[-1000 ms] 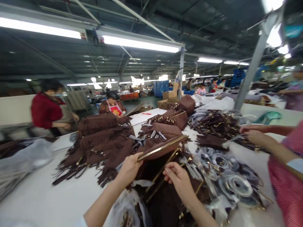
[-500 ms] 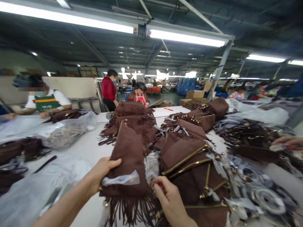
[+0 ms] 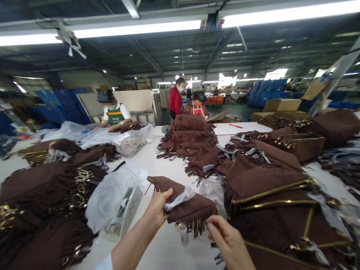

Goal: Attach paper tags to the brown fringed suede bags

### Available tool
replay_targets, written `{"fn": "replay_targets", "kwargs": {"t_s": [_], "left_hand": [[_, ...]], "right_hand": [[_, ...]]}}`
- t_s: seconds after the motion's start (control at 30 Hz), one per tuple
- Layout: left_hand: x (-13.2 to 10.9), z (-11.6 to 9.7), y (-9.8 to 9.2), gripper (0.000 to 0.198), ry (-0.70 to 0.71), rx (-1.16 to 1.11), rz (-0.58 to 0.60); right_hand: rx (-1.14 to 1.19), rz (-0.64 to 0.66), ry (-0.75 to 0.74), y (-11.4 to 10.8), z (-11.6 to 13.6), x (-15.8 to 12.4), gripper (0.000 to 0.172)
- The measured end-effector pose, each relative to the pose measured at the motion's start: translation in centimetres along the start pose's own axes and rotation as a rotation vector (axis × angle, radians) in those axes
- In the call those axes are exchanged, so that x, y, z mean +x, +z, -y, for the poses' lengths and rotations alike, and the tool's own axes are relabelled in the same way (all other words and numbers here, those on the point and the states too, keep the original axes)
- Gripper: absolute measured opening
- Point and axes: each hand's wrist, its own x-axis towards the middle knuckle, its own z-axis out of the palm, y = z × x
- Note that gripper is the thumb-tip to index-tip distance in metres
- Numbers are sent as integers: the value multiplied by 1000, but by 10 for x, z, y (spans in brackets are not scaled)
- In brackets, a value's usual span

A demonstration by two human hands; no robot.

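Note:
My left hand [image 3: 158, 208] grips the left side of a brown fringed bag [image 3: 198, 205], its thumb on top. The bag is held tilted above the white table, and a strip of translucent wrapping [image 3: 180, 198] lies across it. Fringe hangs from its lower edge. At the bag's right end, my right hand [image 3: 229, 240] has thumb and forefinger closed at the fringe tips. Close by on the right lies a heap of brown bags [image 3: 261, 183] with gold zips. Further back stands a stack of fringed bags [image 3: 189, 137].
On the left are more brown bags [image 3: 36, 183] with gold hardware, clear plastic [image 3: 105, 198] and a grey box-like object [image 3: 131, 212]. A red pen-like item [image 3: 235, 126] lies on the table [image 3: 157, 168]. Several co-workers are beyond; one in a green apron [image 3: 114, 116] handles plastic.
My view has swung left, bringing the left-hand pile into sight. The held bag has turned from lengthwise to slanting across, lifted off the heap's side. Both hands stay at it.

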Motion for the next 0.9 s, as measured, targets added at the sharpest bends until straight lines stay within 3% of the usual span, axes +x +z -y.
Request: {"fn": "replay_targets", "kwargs": {"t_s": [0.23, 0.57, 0.73, 0.9], "left_hand": [[-13, 12, -7, 11, -51, -120, -15], [-37, 37, -16, 11, -171, -414, -75], [-54, 60, -27, 14, -143, -373, -145], [-43, 98, -45, 20, -57, -319, -215]], "right_hand": [[-44, -47, -125, 17, 13, -5, 27], [-40, -201, -328, 38, 0, -39, 19], [-154, -278, -318, 59, -13, -62, 42], [-213, -222, -332, 76, -41, -63, 36]]}}
